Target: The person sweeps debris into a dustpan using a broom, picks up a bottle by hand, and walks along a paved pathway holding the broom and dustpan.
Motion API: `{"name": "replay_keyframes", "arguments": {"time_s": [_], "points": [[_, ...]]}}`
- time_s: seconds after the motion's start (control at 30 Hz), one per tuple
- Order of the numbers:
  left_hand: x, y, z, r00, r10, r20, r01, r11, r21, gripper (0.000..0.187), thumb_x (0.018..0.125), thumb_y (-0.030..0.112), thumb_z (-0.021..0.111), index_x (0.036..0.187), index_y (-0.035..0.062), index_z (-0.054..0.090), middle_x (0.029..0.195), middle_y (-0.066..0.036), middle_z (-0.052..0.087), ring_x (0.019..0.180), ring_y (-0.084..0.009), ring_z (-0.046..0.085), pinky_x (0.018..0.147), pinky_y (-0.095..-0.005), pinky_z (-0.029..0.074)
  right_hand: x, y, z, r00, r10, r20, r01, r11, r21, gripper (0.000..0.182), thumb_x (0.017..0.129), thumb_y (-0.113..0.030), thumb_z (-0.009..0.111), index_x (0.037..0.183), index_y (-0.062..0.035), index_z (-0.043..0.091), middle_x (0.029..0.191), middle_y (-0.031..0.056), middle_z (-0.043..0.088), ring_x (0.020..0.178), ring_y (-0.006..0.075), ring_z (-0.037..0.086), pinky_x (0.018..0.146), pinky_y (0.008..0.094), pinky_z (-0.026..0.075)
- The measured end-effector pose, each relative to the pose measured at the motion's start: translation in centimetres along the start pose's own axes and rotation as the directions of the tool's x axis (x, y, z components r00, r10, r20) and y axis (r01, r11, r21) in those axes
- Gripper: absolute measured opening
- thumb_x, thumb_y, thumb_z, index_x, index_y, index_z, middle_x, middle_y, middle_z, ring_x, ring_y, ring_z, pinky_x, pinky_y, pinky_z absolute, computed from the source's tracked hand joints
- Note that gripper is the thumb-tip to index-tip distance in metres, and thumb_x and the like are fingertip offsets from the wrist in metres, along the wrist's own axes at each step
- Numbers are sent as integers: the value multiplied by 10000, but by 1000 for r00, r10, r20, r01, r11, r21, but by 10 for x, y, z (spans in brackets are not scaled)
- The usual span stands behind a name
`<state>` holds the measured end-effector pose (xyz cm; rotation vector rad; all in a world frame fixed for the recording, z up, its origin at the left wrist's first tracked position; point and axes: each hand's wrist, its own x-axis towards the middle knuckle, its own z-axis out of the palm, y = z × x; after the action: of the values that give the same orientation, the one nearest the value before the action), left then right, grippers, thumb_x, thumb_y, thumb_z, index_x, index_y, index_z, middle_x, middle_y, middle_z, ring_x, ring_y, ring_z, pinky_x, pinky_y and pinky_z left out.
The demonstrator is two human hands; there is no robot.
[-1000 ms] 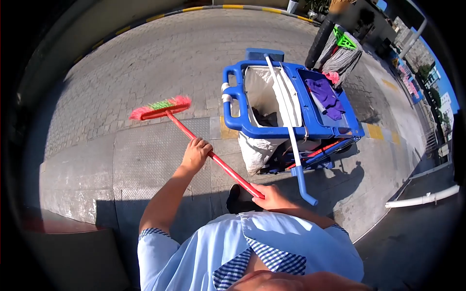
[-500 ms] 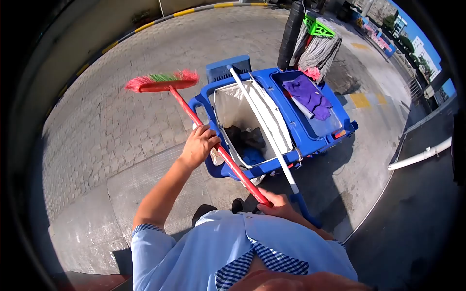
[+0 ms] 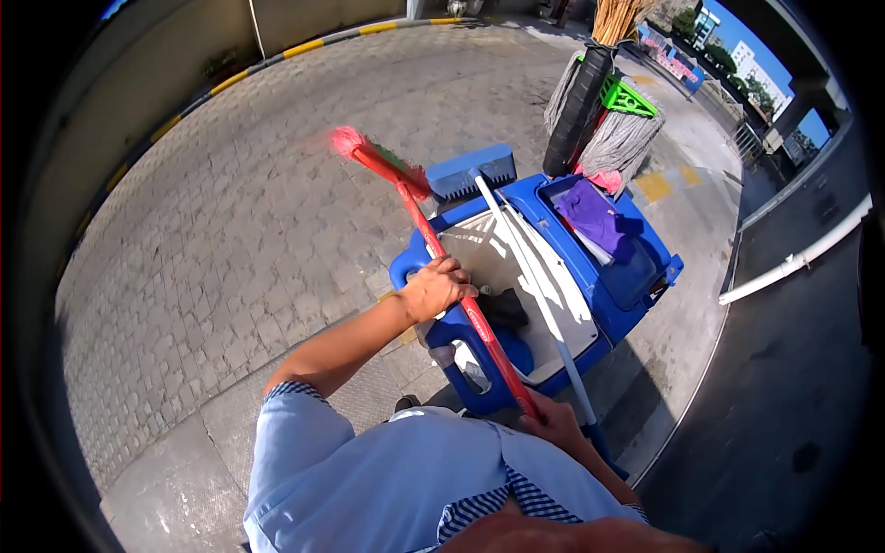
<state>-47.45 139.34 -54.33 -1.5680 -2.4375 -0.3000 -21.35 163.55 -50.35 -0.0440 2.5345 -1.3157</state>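
Note:
My left hand (image 3: 439, 288) is wrapped round the middle of the red handle of a broom (image 3: 423, 221). Lower down, near my body, my right hand (image 3: 551, 417) grips the end of the same handle. The broom's head, with red and green bristles, points away from me at the upper left, above the pavement. Beneath the handle stands a blue cleaning cart (image 3: 604, 343) with a white-lined bin holding dark and blue items. Across the bin lies a white pole (image 3: 537, 290) joined to a blue dustpan (image 3: 472, 172) at the far side.
A purple cloth (image 3: 590, 218) lies in the cart's right tray. Behind it stand a grey string mop (image 3: 616, 143) with a green clamp and a straw broom (image 3: 619, 20). A white pipe (image 3: 795, 265) runs along the right wall. A yellow-and-black kerb (image 3: 304, 48) borders the paving.
The broom head has swung right and turned, now close to the dustpan. Both hands, still on the handle, have shifted right and slightly down in the view. The cart appears lower and turned.

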Motion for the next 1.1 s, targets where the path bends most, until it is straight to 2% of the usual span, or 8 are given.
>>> {"name": "replay_keyframes", "arguments": {"time_s": [0.13,0.23,0.37,0.6,0.87,0.93,0.97,1.1], "points": [[2,-36,14,999,14,-47,-15,1000,-23,293,775,178,553,1041,237,660,1024,31,590,1069,-207,488,939,-320,412,24,-18,26,996,17,-91,-16,1000,12,559,784,-194,671,1285,-37,479,892,211,643,749,272,673,671,317,516],[2,-47,31,996,70,-57,-72,997,-34,299,774,176,559,1044,239,670,995,39,596,1038,-194,491,922,-299,422,33,-5,43,973,-151,-176,97,955,-281,566,763,-154,667,1269,10,472,910,237,634,794,364,649,679,378,528],[0,-52,47,993,74,-92,-85,989,-118,316,774,165,553,1058,236,672,995,37,600,1040,-193,487,931,-298,410,36,6,56,935,-203,-289,108,944,-313,548,747,-139,680,1244,10,504,849,213,636,740,355,646,643,375,524],[6,-66,61,989,119,-86,-133,975,-178,322,753,194,586,1060,242,668,973,25,596,1034,-212,483,926,-333,408,43,-15,62,941,-154,-300,4,894,-447,545,733,-166,697,1227,-6,529,795,187,639,677,327,644,602,368,518],[28,-72,67,977,150,-150,-161,985,-67,302,771,205,556,1045,265,669,937,42,590,1001,-198,489,897,-319,418,56,-12,41,931,-206,-302,-43,759,-650,492,692,-207,722,1126,-17,588,701,138,604,592,302,614,537,376,496],[38,-68,70,989,130,-70,-136,986,-95,297,770,204,557,1036,269,670,918,48,590,983,-193,496,885,-308,425,62,-7,34,926,-197,-323,-63,761,-646,469,689,-212,724,1099,-23,597,704,131,597,600,300,609,542,380,493],[42,-66,72,981,133,-142,-145,986,-80,275,772,208,556,1013,268,673,900,51,587,962,-189,502,874,-301,430,64,-3,31,920,-186,-345,-85,764,-639,446,686,-217,726,1072,-28,605,707,123,590,609,298,605,547,383,491],[59,-62,73,981,148,-126,-157,985,-64,267,775,215,560,1021,257,656,916,43,578,954,-187,505,874,-302,427,74,4,8,900,-224,-375,-104,725,-681,437,699,-233,728,1059,-20,601,763,129,604,666,300,613,592,383,499]]}}
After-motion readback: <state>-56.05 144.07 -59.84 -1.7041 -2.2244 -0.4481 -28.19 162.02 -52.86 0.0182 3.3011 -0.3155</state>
